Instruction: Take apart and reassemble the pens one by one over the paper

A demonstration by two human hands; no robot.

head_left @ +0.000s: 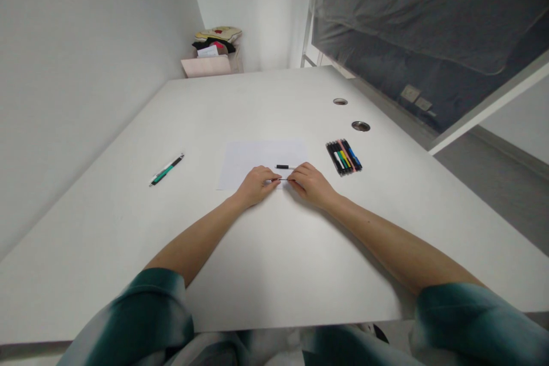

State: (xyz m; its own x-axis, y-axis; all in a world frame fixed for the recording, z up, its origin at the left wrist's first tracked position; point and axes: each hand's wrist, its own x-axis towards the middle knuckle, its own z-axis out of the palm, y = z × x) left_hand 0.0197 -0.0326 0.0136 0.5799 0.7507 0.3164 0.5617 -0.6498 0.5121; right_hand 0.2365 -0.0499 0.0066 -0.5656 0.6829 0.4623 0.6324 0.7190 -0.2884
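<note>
Both hands meet over the near edge of a white sheet of paper (261, 154). Between my left hand (259, 184) and my right hand (309, 184) runs a thin, dark reddish stick (283, 179), which looks like a pen refill. The fingers of each hand pinch one end of it, and their grip hides the tips. Just beyond the fingers, a black-and-white pen barrel (283, 167) lies on the paper; its right end is partly covered by my right hand.
A row of several pens (343, 157) lies right of the paper. Two more pens, one green and black (167, 171), lie at the left. Two round metal grommets (361, 126) are set in the white table (274, 263). Beyond its far end stands a box with cloths (210, 66).
</note>
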